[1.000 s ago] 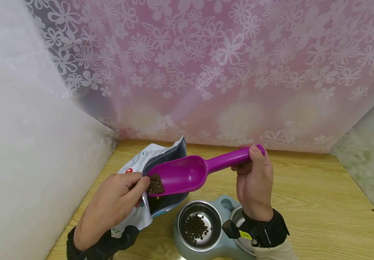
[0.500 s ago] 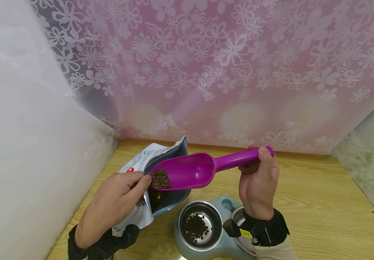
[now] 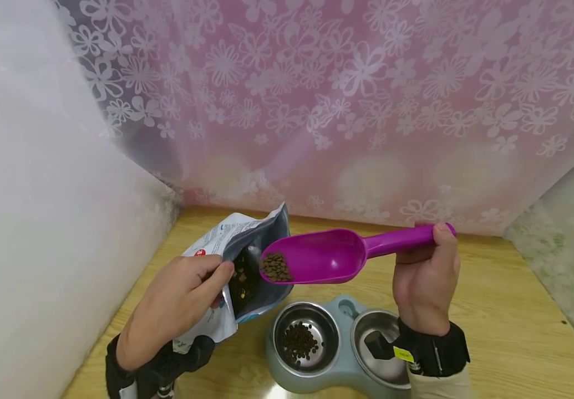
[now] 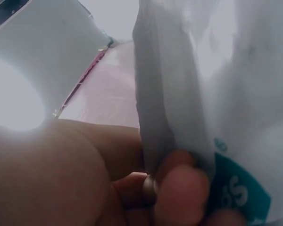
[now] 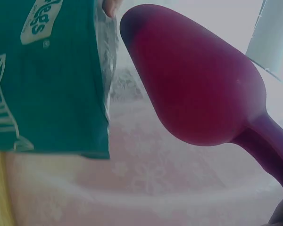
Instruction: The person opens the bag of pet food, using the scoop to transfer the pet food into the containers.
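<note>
In the head view my right hand (image 3: 425, 280) grips the handle of a purple scoop (image 3: 324, 255). Brown kibble (image 3: 275, 267) lies heaped at the scoop's left tip, which is level with the mouth of a white and teal pet food bag (image 3: 257, 238). My left hand (image 3: 179, 302) pinches the bag's near left rim, and more food shows inside. The left wrist view has the fingers (image 4: 181, 188) curled at the bag's edge. From the right wrist, the scoop's underside (image 5: 198, 80) appears apart from the bag (image 5: 47, 94).
Below stands a blue-grey double feeder (image 3: 339, 368) with two steel bowls. Some kibble lies in its left bowl (image 3: 300, 341); my right wrist camera partly covers the right bowl (image 3: 386, 366). A pink flowered sheet (image 3: 346, 111) hangs behind the wooden table (image 3: 506, 310).
My right hand has drawn the scoop rightward out of the bag's mouth, kibble still in it. The left hand keeps its hold on the bag's rim.
</note>
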`<action>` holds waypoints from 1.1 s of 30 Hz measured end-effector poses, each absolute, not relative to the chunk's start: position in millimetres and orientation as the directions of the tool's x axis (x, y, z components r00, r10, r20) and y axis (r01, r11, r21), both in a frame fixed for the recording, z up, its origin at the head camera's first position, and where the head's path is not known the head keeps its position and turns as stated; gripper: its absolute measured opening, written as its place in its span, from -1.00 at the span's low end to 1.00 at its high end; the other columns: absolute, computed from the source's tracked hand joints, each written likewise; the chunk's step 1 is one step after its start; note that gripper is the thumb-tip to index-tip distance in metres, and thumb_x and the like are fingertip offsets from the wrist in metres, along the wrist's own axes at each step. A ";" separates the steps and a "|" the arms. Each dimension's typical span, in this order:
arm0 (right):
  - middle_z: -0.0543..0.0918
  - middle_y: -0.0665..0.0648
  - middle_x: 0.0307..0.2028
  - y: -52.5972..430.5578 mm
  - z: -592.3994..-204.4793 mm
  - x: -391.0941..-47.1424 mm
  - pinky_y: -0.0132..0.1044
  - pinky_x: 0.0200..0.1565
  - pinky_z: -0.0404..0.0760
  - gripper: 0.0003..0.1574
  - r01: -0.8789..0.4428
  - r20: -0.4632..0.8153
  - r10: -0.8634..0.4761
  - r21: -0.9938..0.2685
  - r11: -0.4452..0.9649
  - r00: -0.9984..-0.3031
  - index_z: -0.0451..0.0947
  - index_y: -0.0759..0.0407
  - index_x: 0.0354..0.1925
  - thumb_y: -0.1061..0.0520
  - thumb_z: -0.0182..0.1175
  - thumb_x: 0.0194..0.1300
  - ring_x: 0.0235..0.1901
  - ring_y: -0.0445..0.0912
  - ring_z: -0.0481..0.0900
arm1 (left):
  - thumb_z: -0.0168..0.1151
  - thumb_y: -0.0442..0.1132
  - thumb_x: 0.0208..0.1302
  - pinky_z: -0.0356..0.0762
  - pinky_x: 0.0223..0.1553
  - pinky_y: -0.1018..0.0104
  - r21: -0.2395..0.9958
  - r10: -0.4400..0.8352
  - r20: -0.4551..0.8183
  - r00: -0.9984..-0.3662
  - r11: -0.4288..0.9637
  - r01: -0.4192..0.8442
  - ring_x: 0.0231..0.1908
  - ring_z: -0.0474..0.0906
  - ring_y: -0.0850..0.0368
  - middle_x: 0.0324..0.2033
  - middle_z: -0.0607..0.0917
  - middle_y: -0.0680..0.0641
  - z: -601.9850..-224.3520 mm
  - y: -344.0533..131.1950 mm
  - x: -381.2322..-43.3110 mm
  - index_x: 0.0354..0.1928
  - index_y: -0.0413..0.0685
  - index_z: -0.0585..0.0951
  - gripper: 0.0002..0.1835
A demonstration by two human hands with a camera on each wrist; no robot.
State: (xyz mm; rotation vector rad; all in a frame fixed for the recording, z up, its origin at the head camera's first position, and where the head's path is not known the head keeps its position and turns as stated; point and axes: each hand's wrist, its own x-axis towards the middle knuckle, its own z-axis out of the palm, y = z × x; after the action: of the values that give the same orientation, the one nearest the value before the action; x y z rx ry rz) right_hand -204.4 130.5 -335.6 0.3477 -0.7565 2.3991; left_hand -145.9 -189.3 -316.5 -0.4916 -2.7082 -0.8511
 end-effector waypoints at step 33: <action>0.46 0.26 -0.50 219.2 -369.4 -182.1 -0.35 -0.48 0.54 -0.77 -0.619 0.511 0.354 -0.586 -0.523 -0.783 0.45 0.63 -0.32 0.45 -0.10 0.40 -0.67 -0.04 0.50 | -0.07 0.04 0.47 0.25 -0.64 0.35 0.527 0.226 0.313 -0.923 0.767 0.366 -0.75 0.28 0.30 -0.81 0.35 0.27 -312.9 -190.0 -145.9 -0.73 0.28 0.35 -0.51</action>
State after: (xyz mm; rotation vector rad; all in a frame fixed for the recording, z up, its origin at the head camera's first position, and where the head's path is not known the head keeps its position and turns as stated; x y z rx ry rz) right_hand -182.1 219.2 -369.4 0.4461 -1.0634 2.2921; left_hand -145.9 -190.0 -312.9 -0.4649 -2.7314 -0.8848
